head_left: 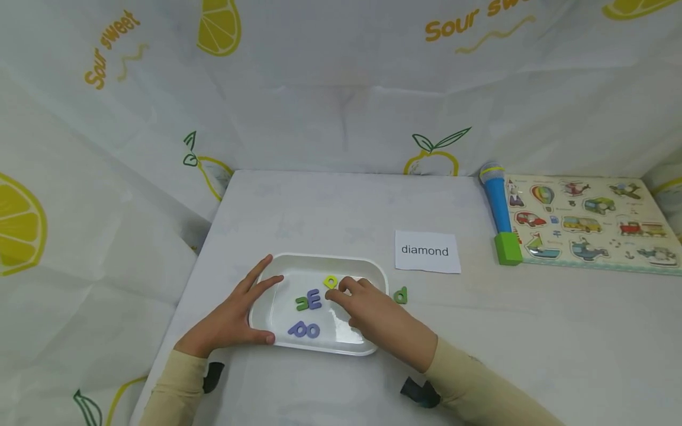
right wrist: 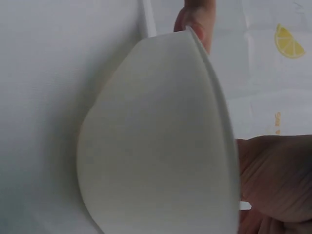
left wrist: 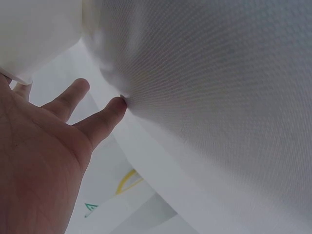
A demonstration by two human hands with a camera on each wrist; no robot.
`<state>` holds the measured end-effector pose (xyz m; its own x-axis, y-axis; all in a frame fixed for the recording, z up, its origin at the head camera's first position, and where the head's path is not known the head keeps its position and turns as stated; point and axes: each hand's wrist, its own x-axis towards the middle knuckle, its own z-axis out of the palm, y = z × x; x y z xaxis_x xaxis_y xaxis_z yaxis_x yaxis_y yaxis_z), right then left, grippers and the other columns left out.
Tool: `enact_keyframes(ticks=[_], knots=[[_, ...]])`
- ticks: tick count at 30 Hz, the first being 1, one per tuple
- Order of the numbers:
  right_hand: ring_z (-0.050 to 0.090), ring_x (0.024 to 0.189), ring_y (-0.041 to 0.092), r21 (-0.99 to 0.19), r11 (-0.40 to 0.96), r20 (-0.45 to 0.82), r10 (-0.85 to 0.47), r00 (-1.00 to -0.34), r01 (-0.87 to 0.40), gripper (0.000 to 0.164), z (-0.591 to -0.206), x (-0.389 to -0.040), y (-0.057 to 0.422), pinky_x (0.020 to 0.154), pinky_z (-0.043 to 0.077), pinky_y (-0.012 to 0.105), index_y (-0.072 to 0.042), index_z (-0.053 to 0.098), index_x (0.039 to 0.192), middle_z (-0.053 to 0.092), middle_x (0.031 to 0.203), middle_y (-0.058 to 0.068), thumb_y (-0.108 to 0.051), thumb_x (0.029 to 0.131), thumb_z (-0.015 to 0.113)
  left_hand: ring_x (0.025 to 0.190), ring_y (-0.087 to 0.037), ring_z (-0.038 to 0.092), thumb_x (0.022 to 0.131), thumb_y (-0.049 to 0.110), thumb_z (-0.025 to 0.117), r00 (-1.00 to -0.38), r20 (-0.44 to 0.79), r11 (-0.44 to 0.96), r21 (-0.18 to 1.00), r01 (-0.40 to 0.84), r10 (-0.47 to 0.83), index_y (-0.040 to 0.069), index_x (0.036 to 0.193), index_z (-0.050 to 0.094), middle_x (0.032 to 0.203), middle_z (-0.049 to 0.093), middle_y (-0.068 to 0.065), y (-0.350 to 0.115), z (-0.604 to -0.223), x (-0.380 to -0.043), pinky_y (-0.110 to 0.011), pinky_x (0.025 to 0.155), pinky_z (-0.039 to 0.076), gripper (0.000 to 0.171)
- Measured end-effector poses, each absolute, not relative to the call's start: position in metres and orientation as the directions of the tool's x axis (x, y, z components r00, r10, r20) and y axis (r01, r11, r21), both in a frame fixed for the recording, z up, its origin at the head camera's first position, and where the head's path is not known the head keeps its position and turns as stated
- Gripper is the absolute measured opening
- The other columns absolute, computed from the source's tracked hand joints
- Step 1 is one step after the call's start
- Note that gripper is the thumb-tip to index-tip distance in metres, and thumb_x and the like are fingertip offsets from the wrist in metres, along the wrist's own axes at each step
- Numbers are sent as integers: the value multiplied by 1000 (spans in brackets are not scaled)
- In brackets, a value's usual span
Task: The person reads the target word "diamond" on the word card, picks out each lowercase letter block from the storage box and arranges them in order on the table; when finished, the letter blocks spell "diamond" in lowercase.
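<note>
A white tray [head_left: 319, 349] lies on the table with small letters in it. My left hand [head_left: 234, 313] spans its left end, thumb at the near rim and straight, spread fingers at the far-left rim; in the left wrist view, two fingers [left wrist: 105, 119] stretch past the tray. My right hand [head_left: 380, 316] reaches over the right side with bent fingers, fingertips close to a yellow letter [head_left: 330, 281]. I cannot tell whether they pinch a piece. Left of them lie a green letter [head_left: 302, 303], a purple letter [head_left: 314, 299] and, nearer me, two purple letters [head_left: 304, 329].
A green letter d [head_left: 401, 295] lies just right of the tray. Behind it is a card [head_left: 427, 251] reading "diamond". Farther right are a blue toy microphone [head_left: 497, 204], a green block [head_left: 508, 248] and a picture puzzle board [head_left: 591, 225]. A patterned cloth hangs behind the table.
</note>
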<state>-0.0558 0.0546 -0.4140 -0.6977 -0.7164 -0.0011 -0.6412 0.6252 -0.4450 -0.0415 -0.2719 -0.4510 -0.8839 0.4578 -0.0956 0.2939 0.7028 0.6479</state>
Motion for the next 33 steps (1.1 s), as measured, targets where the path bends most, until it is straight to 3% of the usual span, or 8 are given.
enact_keyframes(ticks=[7, 17, 22, 24, 29, 33], knots=[[60, 89, 27, -390, 671, 26, -677, -736, -631, 49, -427, -51, 49, 78, 55, 36, -9, 63, 128, 60, 108, 9, 11, 85, 70, 150, -35, 20, 61, 70, 86, -888, -106, 716, 638, 285, 448, 31, 156, 39, 170, -2, 8, -270, -451, -41, -58, 102, 43, 113], [58, 86, 25, -326, 712, 4, -657, -754, -622, 38, -433, -49, 40, 73, 54, 34, -6, 67, 117, 63, 96, 9, 8, 83, 74, 150, -35, 20, 63, 69, 86, -882, -85, 701, 644, 307, 463, 29, 156, 39, 170, -1, 6, -272, -453, -41, -60, 103, 41, 111], [56, 77, 23, -295, 717, 20, -656, -754, -631, 39, -435, -48, 38, 56, 49, 29, -12, 70, 113, 60, 94, 4, 8, 80, 76, 149, -35, 21, 62, 68, 87, -888, -92, 704, 648, 290, 451, 30, 156, 39, 170, -1, 7, -272, -454, -41, -59, 101, 43, 112], [60, 78, 21, -333, 695, 38, -665, -745, -637, 39, -434, -47, 40, 56, 49, 27, -14, 70, 112, 59, 96, 2, 9, 81, 75, 149, -35, 21, 62, 67, 88, -889, -94, 706, 648, 287, 447, 31, 156, 40, 170, -1, 7, -272, -454, -41, -59, 101, 44, 112], [65, 85, 13, -616, 512, 150, -670, -727, -599, 34, -415, -53, 65, 74, 54, 26, -10, 70, 112, 68, 98, 0, 9, 85, 74, 149, -35, 22, 62, 68, 87, -887, -94, 708, 643, 293, 452, 30, 155, 40, 170, -1, 7, -272, -453, -40, -59, 101, 44, 111], [67, 85, 9, -721, 447, 214, -584, -783, -530, 40, -391, -62, 106, 76, 56, 25, -9, 70, 115, 71, 98, -1, 9, 81, 79, 148, -36, 23, 63, 70, 85, -886, -88, 712, 634, 302, 455, 30, 155, 39, 170, -1, 6, -272, -452, -40, -58, 100, 44, 110]])
